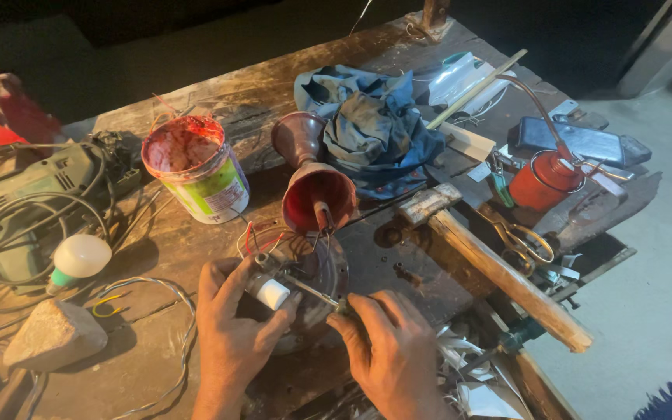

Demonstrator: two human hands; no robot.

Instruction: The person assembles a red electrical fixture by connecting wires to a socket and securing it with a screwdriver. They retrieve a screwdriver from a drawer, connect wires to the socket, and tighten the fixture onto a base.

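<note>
- My left hand (pixel 235 327) pinches a small white cylindrical part (pixel 271 293) atop a round, dark metal motor housing (pixel 316 272).
- My right hand (pixel 390 346) grips a thin metal screwdriver (pixel 313 292), tip toward that part.
- Both sit between my hands on the scarred wooden bench (pixel 274 85).

I see a round paint tub (pixel 196 167) with a green, white and pink label at the bench's left middle, and a clear plastic bag (pixel 460 78) at the far right.
</note>
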